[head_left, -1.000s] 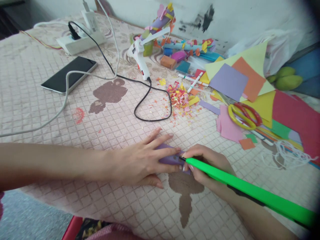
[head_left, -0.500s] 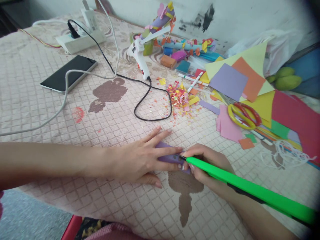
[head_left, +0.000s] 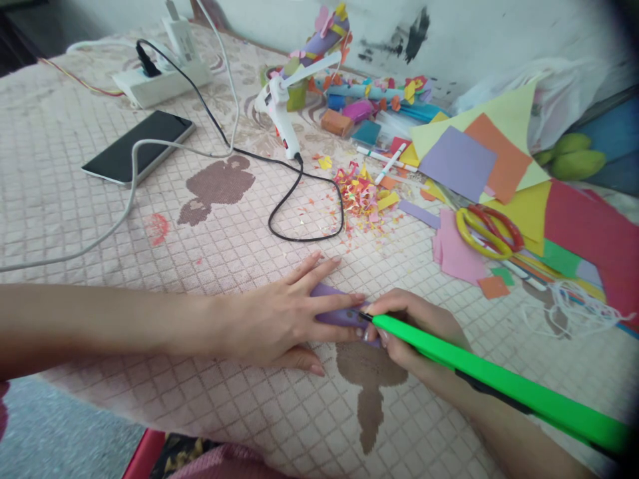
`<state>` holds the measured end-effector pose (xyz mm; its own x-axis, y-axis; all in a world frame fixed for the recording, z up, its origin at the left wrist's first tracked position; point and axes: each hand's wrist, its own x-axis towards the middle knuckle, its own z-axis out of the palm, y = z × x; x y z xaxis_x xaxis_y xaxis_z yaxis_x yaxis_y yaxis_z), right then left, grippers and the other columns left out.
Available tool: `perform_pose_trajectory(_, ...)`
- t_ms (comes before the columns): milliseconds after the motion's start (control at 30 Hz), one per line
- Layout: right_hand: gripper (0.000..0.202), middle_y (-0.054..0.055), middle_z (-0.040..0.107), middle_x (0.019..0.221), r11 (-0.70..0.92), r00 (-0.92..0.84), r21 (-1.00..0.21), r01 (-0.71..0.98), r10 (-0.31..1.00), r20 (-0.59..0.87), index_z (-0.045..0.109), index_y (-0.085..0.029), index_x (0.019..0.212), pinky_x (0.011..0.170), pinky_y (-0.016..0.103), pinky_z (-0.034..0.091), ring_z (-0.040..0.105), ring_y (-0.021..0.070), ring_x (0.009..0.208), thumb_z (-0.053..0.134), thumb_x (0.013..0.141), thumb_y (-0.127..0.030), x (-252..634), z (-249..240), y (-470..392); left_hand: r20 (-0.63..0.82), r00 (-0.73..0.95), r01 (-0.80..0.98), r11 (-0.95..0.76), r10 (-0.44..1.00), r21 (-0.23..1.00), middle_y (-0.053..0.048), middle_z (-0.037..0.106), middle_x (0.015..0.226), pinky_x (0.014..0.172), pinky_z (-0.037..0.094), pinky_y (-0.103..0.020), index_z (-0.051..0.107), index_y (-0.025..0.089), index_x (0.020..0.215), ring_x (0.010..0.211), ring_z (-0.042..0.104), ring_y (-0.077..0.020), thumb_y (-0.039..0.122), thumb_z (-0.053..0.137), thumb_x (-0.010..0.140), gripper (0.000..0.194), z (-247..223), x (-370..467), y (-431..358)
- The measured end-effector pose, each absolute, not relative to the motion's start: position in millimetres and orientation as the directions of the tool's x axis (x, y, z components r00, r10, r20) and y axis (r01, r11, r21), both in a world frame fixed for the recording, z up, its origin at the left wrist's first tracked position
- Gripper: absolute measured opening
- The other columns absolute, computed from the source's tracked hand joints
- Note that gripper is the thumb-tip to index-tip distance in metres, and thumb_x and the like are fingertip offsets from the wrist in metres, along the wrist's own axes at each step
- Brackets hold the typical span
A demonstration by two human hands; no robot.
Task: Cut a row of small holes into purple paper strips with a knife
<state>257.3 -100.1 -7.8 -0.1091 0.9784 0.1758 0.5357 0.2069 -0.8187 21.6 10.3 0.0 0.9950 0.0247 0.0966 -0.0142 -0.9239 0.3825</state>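
Note:
A strip of purple paper (head_left: 329, 313) lies flat on the patterned tablecloth (head_left: 249, 406). Spread over it is my left hand (head_left: 279, 319), palm down with its fingers apart, pressing on the paper. My right hand (head_left: 419, 322) is closed around a long bright green tool (head_left: 479, 366) near its tip. The tool's dark point touches the purple paper beside my left fingertips, close to small dark marks. Its far end runs out toward the lower right. The right end of the paper is partly hidden by my right fingers.
Beyond my hands lie a black cable (head_left: 304, 239), a white glue gun (head_left: 282, 120) and paper scraps (head_left: 359, 193). To the right are scissors (head_left: 486, 233), coloured sheets (head_left: 456, 163) and white string (head_left: 574, 309). A tablet (head_left: 140, 146) and a power strip (head_left: 160, 83) are at the left.

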Motion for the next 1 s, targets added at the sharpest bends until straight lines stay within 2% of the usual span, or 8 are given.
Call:
perform_pose_trajectory(133,0.029,-0.006,0.07,0.073,0.195,-0.102,-0.819,0.54,0.981,0.166,0.063,-0.029,0.099,0.058,0.023,0.055,0.069,0.0125,0.062,0.06,0.082,-0.005,257,-8,-102,0.101,0.994,-0.011,-0.924,0.03,0.383,-0.008,0.037,0.161,0.114,0.013,-0.079,0.047,0.029,0.149,0.151,0.012,-0.0503,0.046,0.066,0.092,0.063,-1,23,8)
perform_pose_trajectory(300,0.027,-0.005,0.069,0.077,0.219,-0.12,-0.779,0.587,0.976,0.184,0.064,-0.029,0.098,0.064,0.024,0.054,0.068,0.0121,0.066,0.06,0.082,-0.007,258,-7,-102,0.068,0.997,0.018,-0.939,0.045,0.344,-0.009,0.036,0.161,0.115,0.01,-0.079,0.043,0.03,0.152,0.15,0.015,-0.0498,0.049,0.064,0.093,0.065,-1,24,5)
perform_pose_trajectory(400,0.028,-0.006,0.069,0.075,0.214,-0.127,-0.794,0.568,0.977,0.173,0.064,-0.028,0.098,0.062,0.023,0.053,0.067,0.0113,0.065,0.06,0.082,-0.006,258,-7,-101,0.045,0.999,-0.009,-0.932,0.008,0.363,-0.011,0.032,0.163,0.116,0.007,-0.077,0.043,0.029,0.152,0.152,0.01,-0.0478,0.048,0.062,0.094,0.064,1,23,9)
perform_pose_trajectory(600,0.028,-0.006,0.07,0.074,0.189,-0.095,-0.813,0.55,0.982,0.164,0.064,-0.027,0.097,0.062,0.022,0.053,0.068,0.0108,0.064,0.059,0.082,-0.004,256,-6,-102,-0.014,0.998,-0.043,-0.904,-0.055,0.425,-0.004,0.022,0.167,0.12,0.003,-0.072,0.042,0.034,0.152,0.155,0.004,-0.0403,0.047,0.061,0.095,0.061,6,23,20)
perform_pose_trajectory(833,0.026,-0.007,0.071,0.073,0.159,-0.056,-0.814,0.559,0.986,0.155,0.064,-0.028,0.096,0.063,0.02,0.054,0.069,0.0096,0.064,0.06,0.083,-0.006,253,-6,-103,0.047,0.998,-0.047,-0.914,-0.03,0.403,-0.005,0.027,0.166,0.117,0.007,-0.076,0.043,0.031,0.151,0.153,0.005,-0.0478,0.046,0.06,0.096,0.06,1,22,17)
perform_pose_trajectory(1000,0.026,-0.007,0.071,0.074,0.208,-0.092,-0.808,0.552,0.978,0.189,0.063,-0.028,0.096,0.061,0.02,0.054,0.068,0.0096,0.062,0.06,0.083,-0.006,255,-7,-102,0.028,0.999,-0.037,-0.918,-0.029,0.396,-0.004,0.026,0.166,0.117,0.009,-0.077,0.041,0.033,0.152,0.152,0.004,-0.0485,0.046,0.06,0.095,0.062,2,22,18)
